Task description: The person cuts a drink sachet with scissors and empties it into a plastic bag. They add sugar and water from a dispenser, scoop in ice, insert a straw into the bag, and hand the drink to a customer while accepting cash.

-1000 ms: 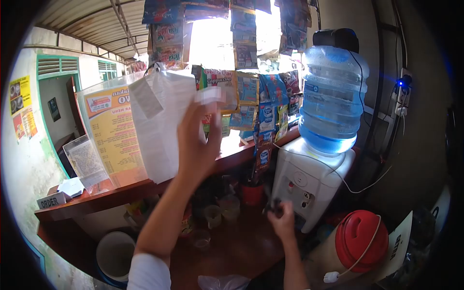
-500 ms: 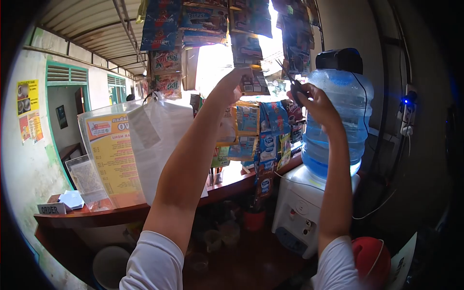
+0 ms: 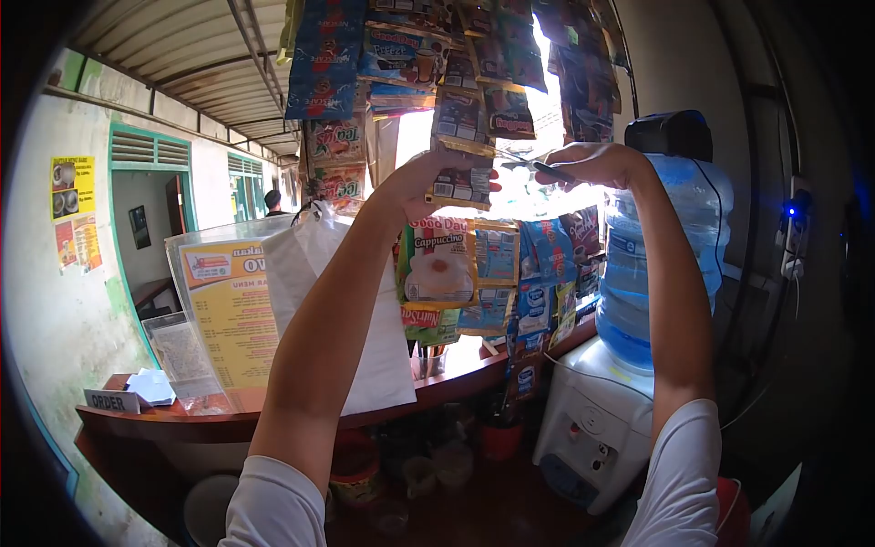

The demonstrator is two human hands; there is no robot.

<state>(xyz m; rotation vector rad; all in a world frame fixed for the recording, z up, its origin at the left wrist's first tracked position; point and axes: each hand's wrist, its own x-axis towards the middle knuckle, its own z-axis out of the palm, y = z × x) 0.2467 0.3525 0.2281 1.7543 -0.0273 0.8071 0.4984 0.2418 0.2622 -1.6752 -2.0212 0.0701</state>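
My left hand (image 3: pixel 427 182) is closed around the lowest sachet (image 3: pixel 462 185) of a hanging strip, below another sachet (image 3: pixel 463 117). To its right, my right hand (image 3: pixel 592 167) grips dark-handled scissors (image 3: pixel 541 168), whose blades point left toward the strip just above the held sachet. Bright backlight makes the blade tips hard to see. Below my hands hangs a large Good Day Cappuccino pack (image 3: pixel 439 264).
A water dispenser (image 3: pixel 592 419) with a blue bottle (image 3: pixel 629 273) stands at the right. White plastic bags (image 3: pixel 365 365) hang before a menu board (image 3: pixel 228 310) on the left. A wooden counter (image 3: pixel 456 385) crosses below. In the left background is a person (image 3: pixel 272 201).
My left hand has closed on the lowest sachet. The scissors in my right hand have swung from pointing up to pointing left, near the strip. The view has shifted upward.
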